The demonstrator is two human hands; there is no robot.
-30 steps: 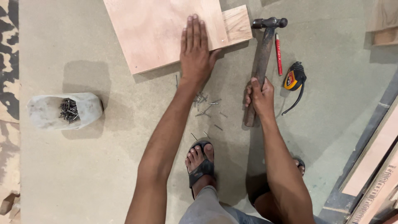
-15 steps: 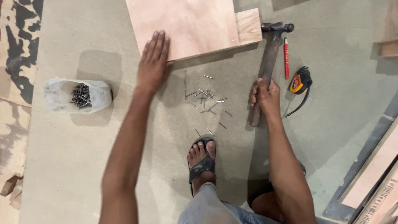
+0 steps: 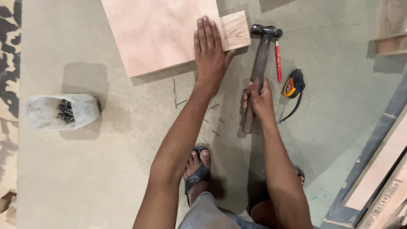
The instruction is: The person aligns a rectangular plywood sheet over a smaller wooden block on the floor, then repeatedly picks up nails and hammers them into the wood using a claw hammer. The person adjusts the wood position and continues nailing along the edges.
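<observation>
Dusty beige workshop floor (image 3: pixel 106 169) carries a pale pink plywood panel (image 3: pixel 161 29). Left hand (image 3: pixel 210 51) lies flat, fingers spread, on its edge. Right hand (image 3: pixel 258 99) clasps a wooden-handled steel hammer (image 3: pixel 259 63), resting on the floor beside loose nails (image 3: pixel 193 106).

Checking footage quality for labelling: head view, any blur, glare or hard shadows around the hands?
Head view: sharp overall, no motion blur on the left hand or right hand; soft diffuse shadows fall left of the nail bag and under the plywood panel; no glare on the hammer; slight wide-angle stretch at edges.
</observation>
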